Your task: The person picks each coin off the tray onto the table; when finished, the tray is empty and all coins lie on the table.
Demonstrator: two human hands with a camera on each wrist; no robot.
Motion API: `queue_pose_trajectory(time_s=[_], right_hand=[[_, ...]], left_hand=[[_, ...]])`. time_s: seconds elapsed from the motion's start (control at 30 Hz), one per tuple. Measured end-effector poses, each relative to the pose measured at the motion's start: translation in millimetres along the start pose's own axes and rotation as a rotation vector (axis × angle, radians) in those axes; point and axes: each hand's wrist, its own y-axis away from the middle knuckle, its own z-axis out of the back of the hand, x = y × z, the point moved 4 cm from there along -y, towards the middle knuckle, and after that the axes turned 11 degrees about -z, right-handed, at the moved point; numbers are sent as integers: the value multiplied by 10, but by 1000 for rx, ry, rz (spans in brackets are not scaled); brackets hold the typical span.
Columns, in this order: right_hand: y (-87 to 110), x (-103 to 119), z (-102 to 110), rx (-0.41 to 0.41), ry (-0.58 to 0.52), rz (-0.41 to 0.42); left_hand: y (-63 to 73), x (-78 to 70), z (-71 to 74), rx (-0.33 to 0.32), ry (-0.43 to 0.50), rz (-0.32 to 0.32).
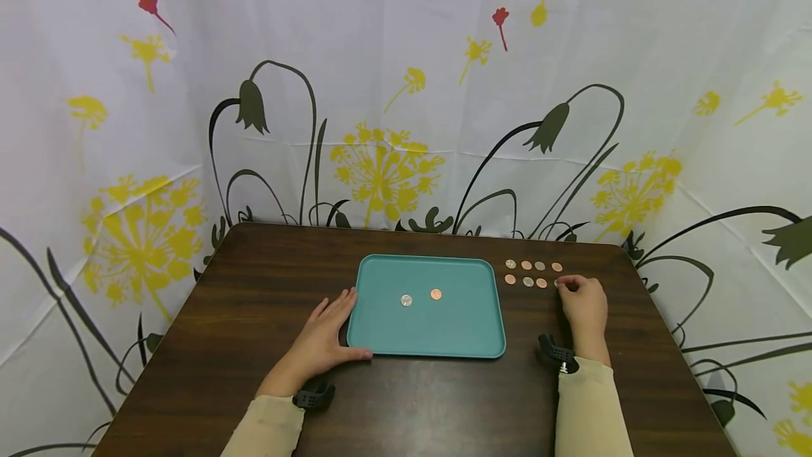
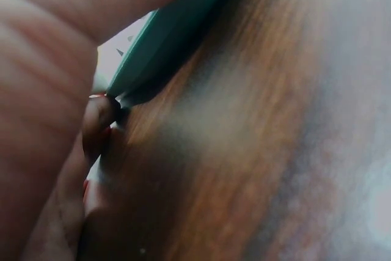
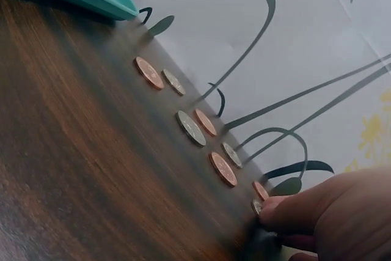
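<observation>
A teal tray [image 1: 426, 333] lies on the dark wooden table, with a silver coin [image 1: 406, 300] and a copper coin [image 1: 435, 294] in it. My left hand [image 1: 323, 339] rests at the tray's left front corner, fingers extended along the left side and thumb at the front edge. Right of the tray, coins of both colours lie in two short rows, copper and silver alternating. At the right end of the nearer row, my right hand [image 1: 585, 307] pinches a silver coin [image 3: 256, 206] at the tabletop. Its fingertips partly cover that coin.
The dark wooden table [image 1: 254, 316] reaches back to a white curtain [image 1: 406, 34] printed with flowers. Among the rowed coins are a near copper coin [image 1: 541, 283] and a far copper coin [image 1: 556, 267], close to the right hand.
</observation>
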Motion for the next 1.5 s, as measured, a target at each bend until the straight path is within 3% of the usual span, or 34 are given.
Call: queue_pose_trajectory(time_s=[0.37,0.53,0.7,0.93,1.13,1.27,1.37,1.5], right_hand=[[18,49,-5,27,2,-28],[123,370,-26,42,-9,23],[352,888,-252,149,-20,167],[863,1469,-596,313,-33,340],[1160,1631,-888,452,53,498],[1285,1656,-990,479,98,593],[1404,1697,-1046,516,113,715],[1589,1745,-1147,670,128,860]], left_hand=[[6,1,7,7,-13,6],[5,-10,6,10,-8,8],[0,-16,4,6,-10,6],[-12,-33,13,5,-9,4],[-24,-41,23,8,-7,5],[-23,-37,20,12,-8,5],[-18,-32,18,16,-7,9],[-14,-26,22,17,-14,9]])
